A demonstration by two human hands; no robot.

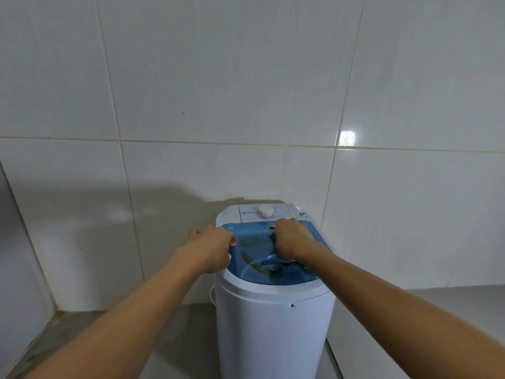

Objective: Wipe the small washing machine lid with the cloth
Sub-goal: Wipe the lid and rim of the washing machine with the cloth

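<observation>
A small white washing machine [273, 329] stands against the tiled wall. Its translucent blue lid [251, 243] is closed on top. My right hand [291, 239] presses down on the middle of the lid, fingers curled over a dark bluish cloth [273, 237]. Only a thin strip of the cloth shows at the hand's left edge. My left hand [211, 247] grips the machine's left rim beside the lid, thumb resting on the blue edge. Behind the lid, a white dial [265, 212] sits on the control panel.
White wall tiles [218, 91] rise directly behind the machine. A grey floor [177, 337] runs to a wall corner at the far left. A thin white loop [211, 294] hangs at the machine's left side. A low white ledge lies to the right.
</observation>
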